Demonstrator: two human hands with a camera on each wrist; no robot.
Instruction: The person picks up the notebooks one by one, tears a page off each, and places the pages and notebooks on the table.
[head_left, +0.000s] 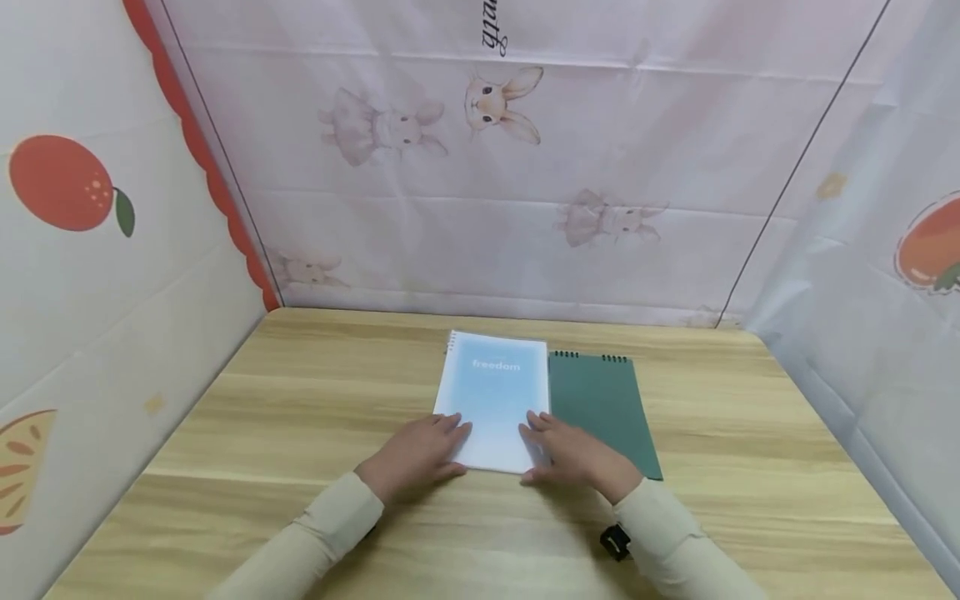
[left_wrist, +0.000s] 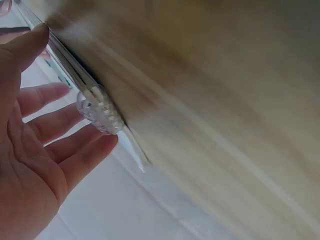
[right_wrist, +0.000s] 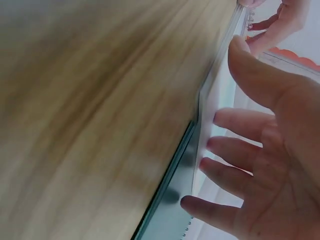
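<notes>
A spiral-bound notebook (head_left: pixel 495 392) with a pale blue and white cover reading "freedom" lies flat on the table. My left hand (head_left: pixel 416 450) is at its lower left side, thumb at the near edge, with fingers extended near the clear coil binding (left_wrist: pixel 102 112) in the left wrist view. At the lower right corner, my right hand (head_left: pixel 577 454) has its fingers spread and its thumb at the near edge. Beside the blue notebook, partly under my right hand, lies a dark green notebook (head_left: pixel 600 404) with black rings along its far edge.
The wood-grain table (head_left: pixel 300 400) reaches back to a printed fabric wall (head_left: pixel 450 208) with rabbit pictures. Fabric side walls with fruit prints, such as the left one (head_left: pixel 150 333), stand along both sides. A black band (head_left: pixel 617 542) shows at the right wrist.
</notes>
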